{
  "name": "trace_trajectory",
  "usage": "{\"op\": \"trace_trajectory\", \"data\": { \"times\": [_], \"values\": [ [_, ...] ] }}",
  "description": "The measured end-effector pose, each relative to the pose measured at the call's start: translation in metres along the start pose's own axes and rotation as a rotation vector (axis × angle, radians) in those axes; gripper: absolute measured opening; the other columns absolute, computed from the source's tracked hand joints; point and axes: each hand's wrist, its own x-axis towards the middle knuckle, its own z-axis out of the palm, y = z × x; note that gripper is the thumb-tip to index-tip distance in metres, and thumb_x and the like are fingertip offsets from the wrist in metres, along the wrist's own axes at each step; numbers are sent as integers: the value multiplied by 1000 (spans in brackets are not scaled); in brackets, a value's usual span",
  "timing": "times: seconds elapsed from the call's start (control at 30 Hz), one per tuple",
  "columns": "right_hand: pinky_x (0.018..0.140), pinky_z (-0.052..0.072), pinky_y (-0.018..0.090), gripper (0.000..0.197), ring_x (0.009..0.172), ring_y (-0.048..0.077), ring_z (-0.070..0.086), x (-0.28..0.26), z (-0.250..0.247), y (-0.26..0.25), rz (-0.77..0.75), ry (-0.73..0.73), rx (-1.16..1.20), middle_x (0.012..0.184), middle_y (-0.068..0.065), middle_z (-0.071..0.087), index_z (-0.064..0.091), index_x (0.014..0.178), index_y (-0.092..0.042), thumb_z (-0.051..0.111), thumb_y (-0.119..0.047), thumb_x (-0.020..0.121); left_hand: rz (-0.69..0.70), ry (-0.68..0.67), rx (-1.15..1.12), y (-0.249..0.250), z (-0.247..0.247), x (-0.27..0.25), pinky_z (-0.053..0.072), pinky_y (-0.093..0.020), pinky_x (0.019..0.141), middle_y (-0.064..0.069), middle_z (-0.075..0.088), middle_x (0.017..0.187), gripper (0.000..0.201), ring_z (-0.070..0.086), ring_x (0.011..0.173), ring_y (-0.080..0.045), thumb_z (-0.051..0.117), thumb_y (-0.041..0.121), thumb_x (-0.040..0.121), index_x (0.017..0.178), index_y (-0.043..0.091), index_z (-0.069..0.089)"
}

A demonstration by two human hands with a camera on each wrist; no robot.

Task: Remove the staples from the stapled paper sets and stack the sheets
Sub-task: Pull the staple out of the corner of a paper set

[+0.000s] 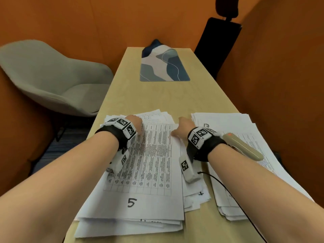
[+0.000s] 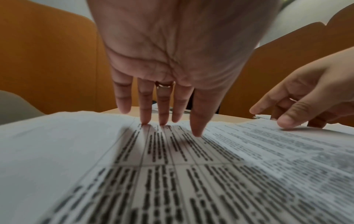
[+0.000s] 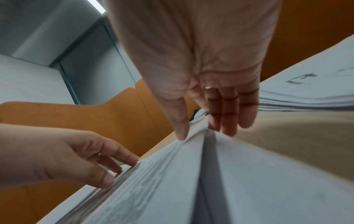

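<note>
Left hand (image 2: 172, 60) is pressing straight fingers on the white printed paper stack (image 1: 149, 163); right hand (image 3: 201, 68) is pinching its far right corner

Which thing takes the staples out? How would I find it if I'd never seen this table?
Start at the long wooden table and look at the right-hand paper pile, beside the right hand. Lying on top of that pile, just past the wrist, is the staple remover. It is the only beige, rounded, stick-shaped thing there, with an orange patch at its far end; everything around it is flat white paper.
</note>
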Motion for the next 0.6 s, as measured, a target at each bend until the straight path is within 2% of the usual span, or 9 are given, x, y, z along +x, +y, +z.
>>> {"op": "trace_trajectory", "data": {
  "times": [0.03, 0.1, 0.2, 0.27, 0.3, 0.37, 0.47, 0.53, 0.6],
  "values": [
    [93, 42, 31, 48, 120, 29, 50, 4, 0, 1, 16, 39, 29, 131, 17, 52, 43, 130, 3, 61, -17, 89, 24, 3, -13, -1, 2, 4, 47, -29, 80, -9, 60, 116, 33, 53, 91, -21, 49, 21, 93, 123, 6, 54],
    [91, 43, 29, 43, 117, 28, 52, 11, 0, 3, 23, 113, 93, 125, 14, 55, 50, 125, 0, 65, -11, 85, 75, 25, -45, -1, 4, 10, 41, -33, 97, -9, 50, 135, 57, 49, 118, -24, 59, 30, 89, 139, 11, 39],
    [71, 40, 22, 21, 89, 20, 56, 17, -4, 5, -13, 184, 231, 91, 6, 61, 67, 99, -3, 68, -1, 79, 136, 35, -45, 0, 5, 18, 35, -32, 102, -9, 42, 140, 72, 42, 127, -25, 66, 35, 83, 143, 15, 33],
    [68, 39, 23, 7, 71, 14, 52, 17, -6, 5, -57, 180, 294, 72, -2, 56, 69, 83, -4, 68, 0, 78, 142, 39, -66, -1, 4, 19, 37, -31, 100, -8, 43, 138, 72, 43, 125, -24, 69, 35, 81, 142, 16, 36],
    [68, 42, 26, 8, 66, 13, 51, 16, -8, 5, -76, 170, 332, 67, -3, 54, 67, 75, -7, 68, 0, 79, 143, 46, -77, -2, 3, 17, 38, -30, 97, -8, 45, 136, 71, 45, 123, -23, 70, 35, 80, 140, 17, 38],
    [70, 52, 34, 24, 66, 18, 56, 14, -10, 6, -101, 150, 434, 65, -1, 55, 57, 64, -14, 65, 1, 81, 140, 71, -96, -5, 2, 14, 40, -30, 92, -5, 49, 129, 64, 48, 118, -22, 70, 37, 79, 135, 18, 44],
    [72, 54, 42, 28, 69, 24, 56, 8, -12, 8, -142, 144, 557, 66, 2, 52, 51, 64, -16, 60, 0, 85, 143, 150, -252, -17, -1, 10, 39, -27, 84, 3, 54, 110, 40, 52, 104, -18, 70, 36, 79, 112, 21, 54],
    [70, 51, 42, 27, 70, 23, 54, 5, -12, 9, -154, 158, 582, 68, 2, 50, 49, 67, -18, 58, -5, 88, 160, 185, -425, -26, -2, 5, 39, -24, 72, 6, 55, 91, 24, 53, 90, -16, 70, 31, 80, 93, 20, 53],
    [68, 46, 39, 25, 76, 24, 52, 2, -14, 7, -153, 175, 604, 71, 2, 50, 48, 69, -20, 55, -8, 90, 181, 187, -580, -30, -5, -3, 35, -20, 58, 8, 51, 74, 19, 50, 73, -12, 69, 25, 82, 81, 20, 50]
  ]
}}
